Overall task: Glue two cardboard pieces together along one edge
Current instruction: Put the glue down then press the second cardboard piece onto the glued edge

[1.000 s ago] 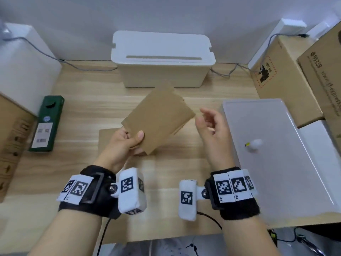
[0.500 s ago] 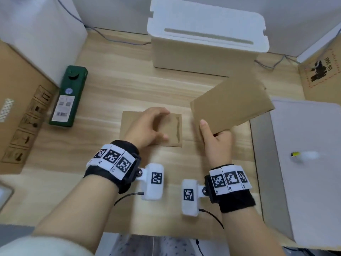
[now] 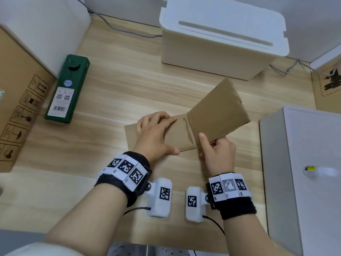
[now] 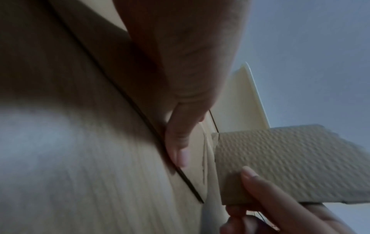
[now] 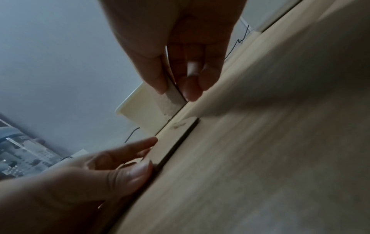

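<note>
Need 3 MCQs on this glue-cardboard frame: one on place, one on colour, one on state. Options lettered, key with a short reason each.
1. Where does the glue line run?
A. along the flat cardboard piece's right edge
B. across the white lidded box
C. on the green box

2. What colour is the box lying left of the cardboard?
A. red
B. dark green
C. blue

3. How is the second cardboard piece held?
A. lying untouched on the table
B. tilted up, pinched by the right hand
C. pressed flat under the left hand

Key: 1 A, the dark streak sits just inside that edge. 2 B, the green box bears a white label. 3 B, its lower edge meets the flat piece while the left hand rests on the flat piece.
</note>
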The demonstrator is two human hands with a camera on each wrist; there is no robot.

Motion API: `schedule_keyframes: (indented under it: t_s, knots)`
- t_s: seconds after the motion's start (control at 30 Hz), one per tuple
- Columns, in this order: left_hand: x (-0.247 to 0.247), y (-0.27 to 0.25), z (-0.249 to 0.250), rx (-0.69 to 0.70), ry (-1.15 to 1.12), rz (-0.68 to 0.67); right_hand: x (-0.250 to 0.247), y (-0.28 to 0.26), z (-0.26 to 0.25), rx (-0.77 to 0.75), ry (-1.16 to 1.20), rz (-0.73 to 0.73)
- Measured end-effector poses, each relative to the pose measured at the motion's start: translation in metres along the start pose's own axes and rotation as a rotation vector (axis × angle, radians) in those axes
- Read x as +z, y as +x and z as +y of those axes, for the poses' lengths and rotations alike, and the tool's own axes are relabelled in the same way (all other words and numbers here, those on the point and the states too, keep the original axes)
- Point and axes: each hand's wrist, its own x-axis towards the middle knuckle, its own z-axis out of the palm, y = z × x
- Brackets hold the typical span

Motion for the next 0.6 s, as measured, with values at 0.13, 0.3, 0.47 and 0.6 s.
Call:
schedule_keyframes:
  t_s: [0.13, 0.3, 0.47, 0.6]
  knots:
    - [-0.001, 0.001, 0.0, -0.005, 0.005, -0.013, 0.01, 0.002, 0.003, -0.059, -0.069, -0.002]
    - [-0.002, 0.001, 0.0, -0.018, -0.003, -0.031, 0.015, 0.002, 0.003, -0.06, -0.084, -0.01]
    - [-0.002, 0.001, 0.001, -0.022, -0.011, -0.037, 0.017, 0.001, 0.005, -0.057, -0.116, -0.041]
    - [-0.002, 0.0, 0.001, -0.023, -0.019, -0.035, 0.019, -0.001, 0.005, -0.062, -0.118, -0.041]
